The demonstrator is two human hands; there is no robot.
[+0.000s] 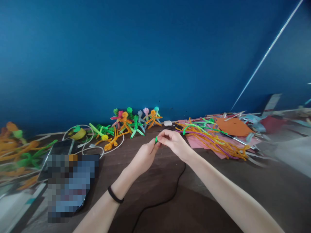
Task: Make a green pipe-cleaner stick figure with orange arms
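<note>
Between my fingertips shows a small bit of bright green pipe cleaner [156, 139], mostly hidden by the fingers. My left hand [145, 154] pinches it from the left and wears a black band at the wrist. My right hand [173, 143] meets it from the other side, thumb and fingers closed on the same green bit. Just beyond my hands, a group of pipe-cleaner figures, among them an orange figure [153, 118] and a green figure [136, 125], stands against the wall. To the right lies a pile of loose orange pipe cleaners [218, 144], with green and purple ones among them.
A phone [73, 187] with a blurred-out screen lies at the left, beside another dark device [58, 155]. White cables loop near more figures there. A white case [167, 123] sits by the wall. Orange paper [233, 127] lies right. A black cord [167, 202] crosses the tabletop.
</note>
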